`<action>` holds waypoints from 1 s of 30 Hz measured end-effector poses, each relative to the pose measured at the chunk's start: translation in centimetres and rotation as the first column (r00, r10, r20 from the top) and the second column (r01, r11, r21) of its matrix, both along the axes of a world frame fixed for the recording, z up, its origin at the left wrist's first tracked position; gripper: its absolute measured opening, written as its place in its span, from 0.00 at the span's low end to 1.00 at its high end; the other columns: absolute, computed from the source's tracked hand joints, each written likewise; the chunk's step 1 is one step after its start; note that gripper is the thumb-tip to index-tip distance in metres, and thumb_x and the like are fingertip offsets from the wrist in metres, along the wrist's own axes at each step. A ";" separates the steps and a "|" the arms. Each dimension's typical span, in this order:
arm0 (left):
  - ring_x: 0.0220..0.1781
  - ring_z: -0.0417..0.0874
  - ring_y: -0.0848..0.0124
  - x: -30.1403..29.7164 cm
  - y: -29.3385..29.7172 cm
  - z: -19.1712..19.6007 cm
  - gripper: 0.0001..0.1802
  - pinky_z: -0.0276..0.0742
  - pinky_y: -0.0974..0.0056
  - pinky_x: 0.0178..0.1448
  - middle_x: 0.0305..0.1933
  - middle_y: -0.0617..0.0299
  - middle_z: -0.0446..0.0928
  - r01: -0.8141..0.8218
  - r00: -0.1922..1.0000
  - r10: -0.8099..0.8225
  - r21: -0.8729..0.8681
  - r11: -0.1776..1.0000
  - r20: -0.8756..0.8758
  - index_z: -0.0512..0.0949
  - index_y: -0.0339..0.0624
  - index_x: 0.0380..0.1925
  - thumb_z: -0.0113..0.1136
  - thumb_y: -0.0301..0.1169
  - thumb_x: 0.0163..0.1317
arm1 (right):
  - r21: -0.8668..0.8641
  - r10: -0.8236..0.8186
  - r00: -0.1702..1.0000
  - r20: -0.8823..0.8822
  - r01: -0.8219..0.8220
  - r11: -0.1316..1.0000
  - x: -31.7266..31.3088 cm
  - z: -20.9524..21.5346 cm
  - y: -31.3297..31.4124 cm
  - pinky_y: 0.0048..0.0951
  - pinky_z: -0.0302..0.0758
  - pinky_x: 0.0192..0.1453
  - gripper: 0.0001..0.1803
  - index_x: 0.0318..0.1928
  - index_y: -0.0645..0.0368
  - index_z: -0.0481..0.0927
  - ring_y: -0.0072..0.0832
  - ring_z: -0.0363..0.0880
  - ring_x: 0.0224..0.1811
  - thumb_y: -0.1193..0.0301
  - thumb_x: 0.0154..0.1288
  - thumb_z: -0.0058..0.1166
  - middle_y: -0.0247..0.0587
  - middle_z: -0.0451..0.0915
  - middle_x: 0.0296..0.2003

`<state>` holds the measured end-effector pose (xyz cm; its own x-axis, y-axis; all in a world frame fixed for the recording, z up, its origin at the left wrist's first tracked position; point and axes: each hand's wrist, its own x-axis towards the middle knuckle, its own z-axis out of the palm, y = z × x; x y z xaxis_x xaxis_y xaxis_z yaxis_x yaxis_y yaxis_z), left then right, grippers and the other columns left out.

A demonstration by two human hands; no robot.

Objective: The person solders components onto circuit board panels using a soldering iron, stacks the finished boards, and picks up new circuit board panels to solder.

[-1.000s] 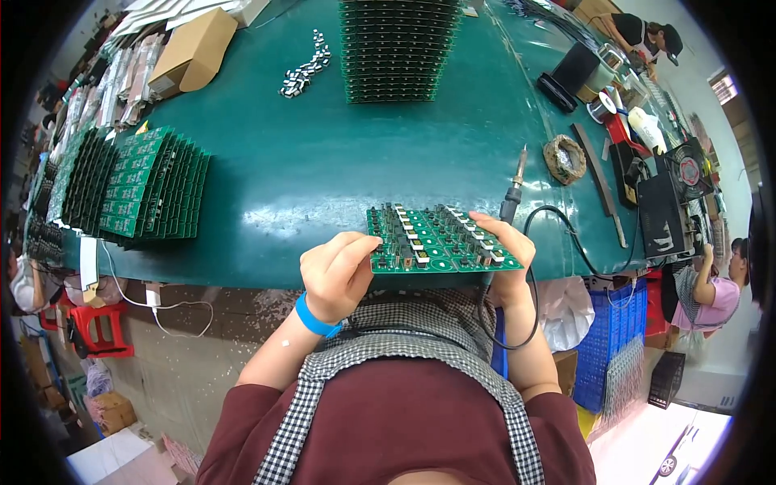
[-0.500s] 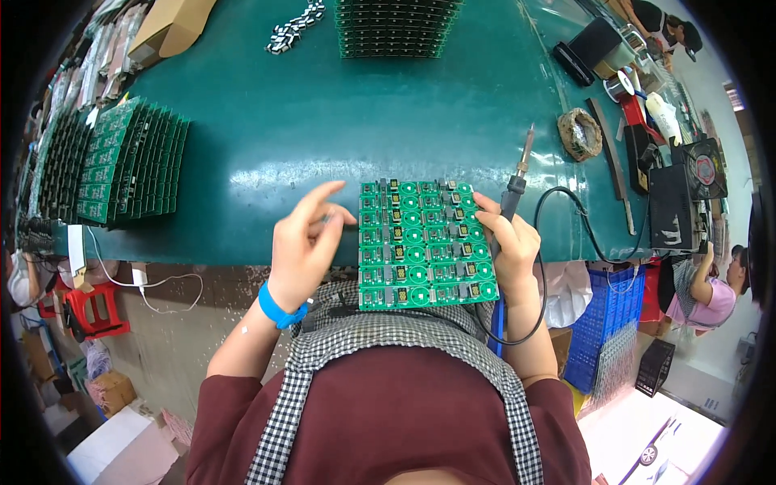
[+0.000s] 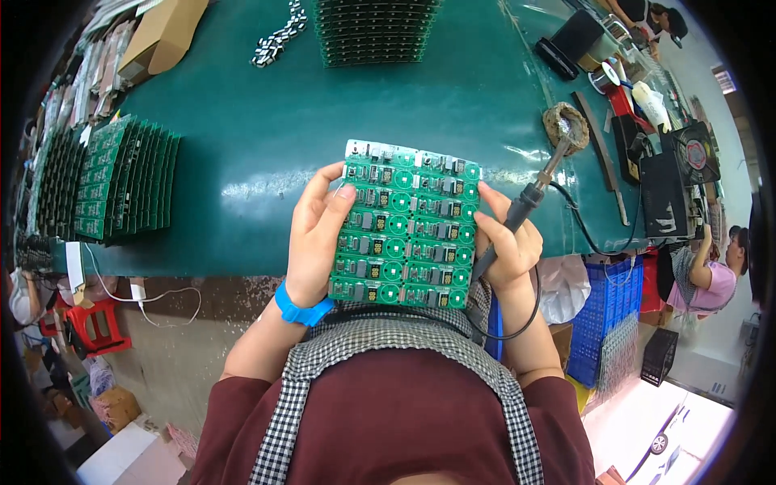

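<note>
Left hand (image 3: 319,234) grips the left edge of a green circuit board panel (image 3: 404,226), thumb and fingers spread along its side, holding it tilted up over the near edge of the green worktop (image 3: 242,153). Right hand (image 3: 505,242) steadies the panel's right edge with its fingertips while also clasping a soldering iron (image 3: 529,198), whose tip points away toward a coil of brass wool (image 3: 566,125). The iron is not touching the panel, so this looks like a check of the board rather than soldering; whether its joints are done cannot be told from here. Judging by the stacks, much remains: a fanned row of similar green boards (image 3: 121,182) lies at the left, and another pile of boards (image 3: 376,28) sits at the far edge. A cardboard box (image 3: 166,32) and small metal parts (image 3: 279,36) lie far left. On the right stand a black box (image 3: 663,194), a small fan (image 3: 695,153) and tools. The iron's cord loops under the right wrist and could snag. Another person (image 3: 711,275) works at far right.
</note>
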<state>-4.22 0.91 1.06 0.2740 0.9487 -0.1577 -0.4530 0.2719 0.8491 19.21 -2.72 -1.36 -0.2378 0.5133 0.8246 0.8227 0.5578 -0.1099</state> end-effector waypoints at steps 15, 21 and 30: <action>0.48 0.78 0.73 0.9 -0.6 -0.2 0.22 0.75 0.68 0.51 0.47 0.56 0.78 0.120 0.992 -0.123 0.176 0.977 0.008 0.62 0.35 0.60 0.49 0.30 0.69 | -0.397 0.103 0.962 -0.251 -0.200 0.896 -3.1 7.7 3.0 0.29 0.77 0.41 0.15 0.34 0.61 0.71 0.35 0.82 0.38 0.83 0.49 0.64 0.43 0.82 0.34; 0.48 0.79 0.72 0.9 -0.8 -0.1 0.22 0.75 0.68 0.51 0.48 0.56 0.77 0.122 0.992 -0.120 0.193 0.973 -0.022 0.63 0.35 0.60 0.49 0.31 0.69 | -0.375 0.141 0.975 -0.174 -0.198 0.906 -3.5 7.4 3.6 0.30 0.77 0.36 0.14 0.34 0.60 0.72 0.36 0.82 0.35 0.82 0.48 0.64 0.42 0.81 0.32; 0.48 0.79 0.73 0.9 -0.7 -0.3 0.22 0.75 0.68 0.51 0.48 0.56 0.78 0.131 0.991 -0.134 0.179 0.975 0.004 0.64 0.35 0.59 0.50 0.34 0.69 | -0.380 0.143 0.962 -0.234 -0.226 0.897 -3.4 6.6 3.7 0.32 0.75 0.34 0.14 0.36 0.59 0.74 0.37 0.79 0.32 0.79 0.49 0.64 0.42 0.79 0.30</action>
<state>-3.28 0.26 0.78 0.4003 0.9162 0.0154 -0.4367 0.1760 0.8822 15.81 0.94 5.21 -0.2167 0.7713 0.5984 0.6477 0.5722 -0.5031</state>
